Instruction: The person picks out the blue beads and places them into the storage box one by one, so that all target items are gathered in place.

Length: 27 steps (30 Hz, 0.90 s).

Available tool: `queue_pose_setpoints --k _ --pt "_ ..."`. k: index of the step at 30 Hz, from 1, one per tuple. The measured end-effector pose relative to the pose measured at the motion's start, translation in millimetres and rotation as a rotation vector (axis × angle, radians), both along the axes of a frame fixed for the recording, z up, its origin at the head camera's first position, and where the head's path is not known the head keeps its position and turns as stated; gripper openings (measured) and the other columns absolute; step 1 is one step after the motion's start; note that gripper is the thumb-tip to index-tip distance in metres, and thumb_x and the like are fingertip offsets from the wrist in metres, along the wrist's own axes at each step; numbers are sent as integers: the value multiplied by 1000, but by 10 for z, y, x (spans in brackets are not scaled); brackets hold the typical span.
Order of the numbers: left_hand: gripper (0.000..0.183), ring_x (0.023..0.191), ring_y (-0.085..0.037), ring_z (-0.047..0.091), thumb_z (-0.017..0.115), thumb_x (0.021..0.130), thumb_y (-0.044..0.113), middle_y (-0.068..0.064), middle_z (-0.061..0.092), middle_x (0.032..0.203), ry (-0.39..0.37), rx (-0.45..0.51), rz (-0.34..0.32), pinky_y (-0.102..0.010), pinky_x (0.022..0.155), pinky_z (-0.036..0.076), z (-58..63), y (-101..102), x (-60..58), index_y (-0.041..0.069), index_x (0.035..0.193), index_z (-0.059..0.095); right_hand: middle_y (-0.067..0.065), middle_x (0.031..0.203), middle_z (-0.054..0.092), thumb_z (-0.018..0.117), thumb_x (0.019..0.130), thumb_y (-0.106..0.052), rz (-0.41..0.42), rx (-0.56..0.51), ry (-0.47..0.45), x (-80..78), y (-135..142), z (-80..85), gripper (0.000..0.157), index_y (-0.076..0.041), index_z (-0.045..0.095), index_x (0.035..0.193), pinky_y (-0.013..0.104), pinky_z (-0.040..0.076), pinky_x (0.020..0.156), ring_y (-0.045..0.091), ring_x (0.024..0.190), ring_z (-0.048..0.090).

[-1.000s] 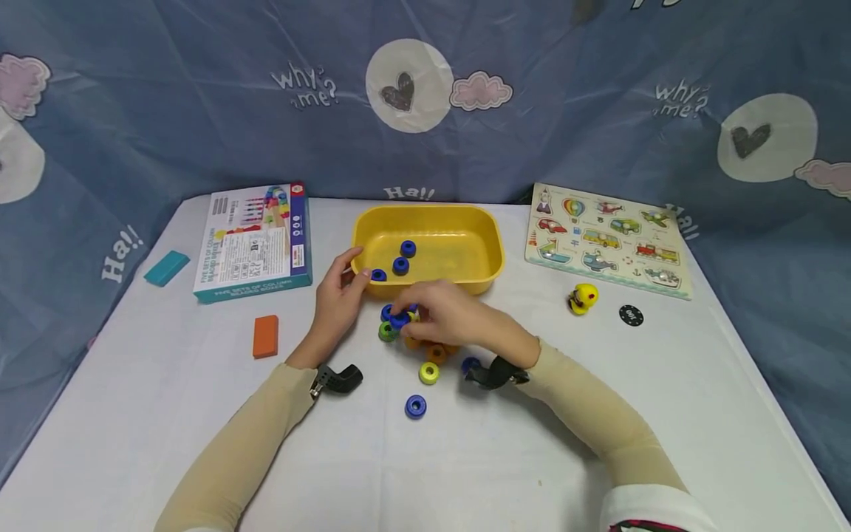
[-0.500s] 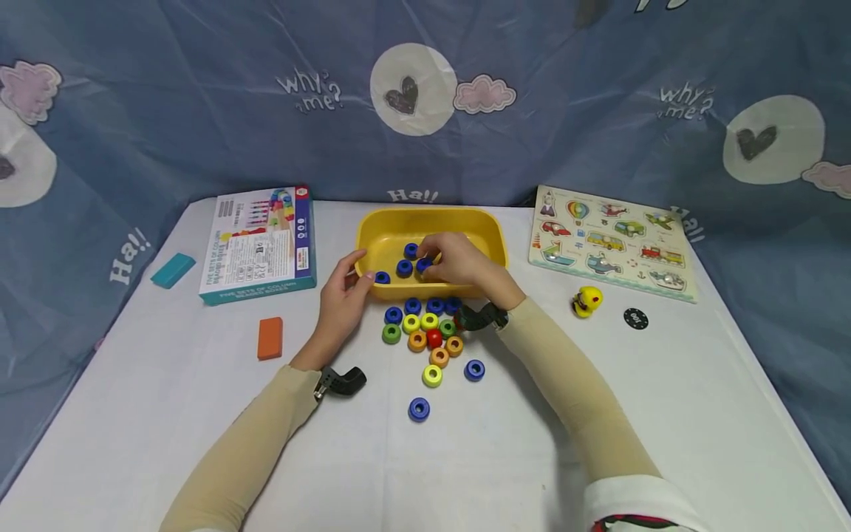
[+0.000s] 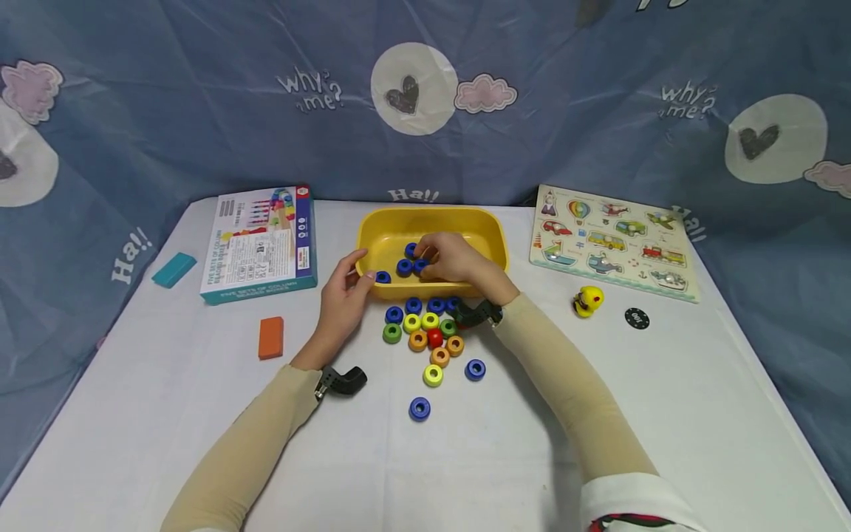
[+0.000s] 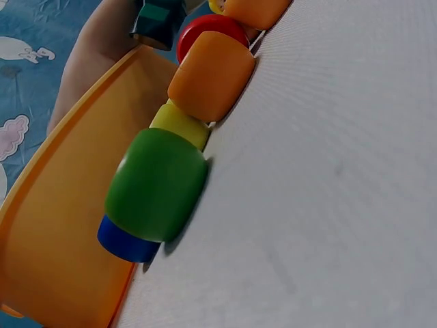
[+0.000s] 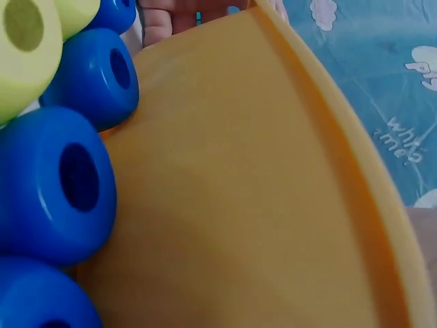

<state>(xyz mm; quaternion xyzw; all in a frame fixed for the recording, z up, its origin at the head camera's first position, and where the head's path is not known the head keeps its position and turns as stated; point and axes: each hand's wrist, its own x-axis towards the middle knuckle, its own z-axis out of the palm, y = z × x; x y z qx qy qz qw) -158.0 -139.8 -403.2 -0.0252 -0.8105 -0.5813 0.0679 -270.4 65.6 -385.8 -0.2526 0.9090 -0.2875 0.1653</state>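
Observation:
A yellow plastic tub (image 3: 465, 289) stands at the table's far middle. My left hand (image 3: 340, 299) grips its left end, thumb at the rim. Inside it, my right hand (image 3: 455, 258) pinches a blue bead (image 3: 421, 267) low over the floor. Several other blue beads, one of them a blue bead (image 3: 404, 267), lie in the tub's left half. In front of the tub sit loose beads: a green bead (image 3: 392, 332), a red bead (image 3: 435, 338), plus several yellow, orange and blue ones. The right wrist view shows blue beads (image 5: 58, 184) close against the tub's outer wall.
A boxed toy set (image 3: 255, 247) lies at left, near a teal block (image 3: 174, 270) and an orange block (image 3: 270, 338). On the right are a picture puzzle board (image 3: 612, 244), a small yellow duck figure (image 3: 588, 301) and a black round chip (image 3: 637, 318).
My right hand has carried a blue bead from the pile into the tub, then shifted slightly left beside the other blue beads. My left hand keeps its grip on the tub.

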Motion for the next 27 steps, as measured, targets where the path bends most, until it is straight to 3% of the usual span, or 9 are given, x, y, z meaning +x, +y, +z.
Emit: queue_pose_setpoints --k 5,10,14,16,19,23,25,27 --pt "46 127 -35 51 50 100 16 -14 38 154 -10 -1 -2 -45 106 46 -3 6 4 6 144 42 10 111 68 69 89 -16 35 -104 119 232 66 121 28 -6 66 115 33 56 85 21 91 64" --pt "45 124 -34 52 49 101 15 -14 39 153 3 -13 -7 -46 106 46 -16 -9 -22 5 144 42 9 107 71 70 88 -16 214 -151 323 711 121 272 25 -5 69 110 35 56 85 20 92 64" --pt "46 125 -33 51 49 101 18 -10 38 154 4 -9 -3 -47 107 45 -186 -60 -113 10 145 42 4 103 71 71 87 -17 287 -130 450 1056 158 278 20 -9 70 106 33 52 92 18 98 62" --pt "46 126 -31 51 50 101 20 -7 38 155 8 -11 5 -46 108 44 -280 -82 -159 13 146 42 4 100 70 72 87 -17 320 -149 433 1191 169 256 19 -10 70 104 29 53 88 17 94 62" --pt "46 126 -28 51 51 100 24 -2 39 154 18 -12 15 -45 108 45 -366 -97 -199 18 145 44 1 98 68 72 87 -21 446 -126 309 1366 156 203 21 -12 70 106 21 50 77 14 85 59" --pt "45 123 -26 53 51 100 25 0 40 153 35 0 10 -44 106 46 -382 -89 -203 17 144 44 -2 100 67 73 86 -29 615 11 151 1541 108 99 27 -14 69 109 15 47 76 7 84 56" --pt "45 123 -26 53 51 100 25 0 40 154 40 5 5 -44 106 47 -379 -86 -200 17 144 44 -3 100 67 74 85 -30 648 61 135 1587 86 56 28 -16 69 109 14 48 79 6 86 57" --pt "45 124 -29 53 49 101 21 -5 39 154 30 -7 -1 -44 106 47 -284 -61 -151 13 145 43 -5 100 67 74 85 -31 656 85 139 1606 73 30 27 -17 69 107 15 49 82 5 89 58"
